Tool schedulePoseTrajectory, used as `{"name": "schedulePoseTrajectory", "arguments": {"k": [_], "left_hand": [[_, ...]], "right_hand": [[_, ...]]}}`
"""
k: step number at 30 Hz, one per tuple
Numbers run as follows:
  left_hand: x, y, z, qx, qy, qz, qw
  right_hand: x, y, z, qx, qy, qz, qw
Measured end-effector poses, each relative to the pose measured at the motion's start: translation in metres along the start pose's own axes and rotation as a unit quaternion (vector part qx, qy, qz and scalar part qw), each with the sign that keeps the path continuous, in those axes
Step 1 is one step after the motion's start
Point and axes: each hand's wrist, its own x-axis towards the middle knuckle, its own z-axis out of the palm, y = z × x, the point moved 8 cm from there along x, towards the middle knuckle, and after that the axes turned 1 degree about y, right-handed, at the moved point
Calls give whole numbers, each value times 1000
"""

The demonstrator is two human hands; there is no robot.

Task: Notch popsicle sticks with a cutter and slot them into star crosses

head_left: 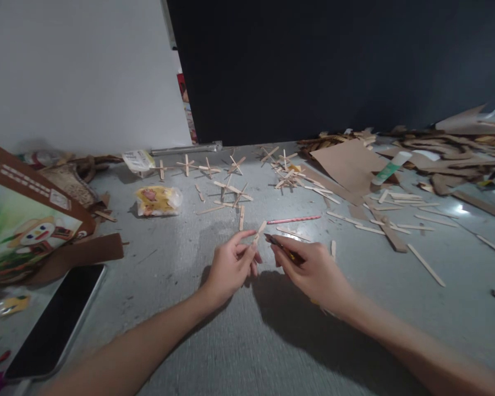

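My left hand (233, 263) pinches a short pale wooden craft stick (260, 231) between thumb and fingers, its free end angled up and to the right. Just right of it, my right hand (313, 269) grips a slim craft knife (274, 240) with a dark tip and some yellow on its body, mostly covered by the fingers. The tip points at the stick, a small gap apart. Beyond the hands lie a red patterned pencil (293, 219) and another stick piece (241, 218). Several crossed-stick pieces (186, 165) stand farther back.
Loose sticks (425, 265) and a glue stick (391, 168) lie to the right, near brown cardboard (350, 168). At left are a phone (58, 324), a printed paper bag (33, 220) and a yellow-and-white packet (159, 201). A dark panel (334, 66) stands at the back.
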Motion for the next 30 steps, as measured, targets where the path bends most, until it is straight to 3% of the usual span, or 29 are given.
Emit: {"name": "schedulePoseTrajectory", "arguments": {"k": [6,13,26,30], "left_hand": [[0,2,0,-18,12,6,1000],[-3,7,1,66,16,42,997],[-6,9,0,162,36,77,983],[-9,11,0,203,46,92,974]], "right_hand": [[1,7,4,46,-8,41,998],[-1,6,12,35,-57,46,997],[-1,6,14,0,-36,40,999],[-4,10,22,55,-57,83,993]]}}
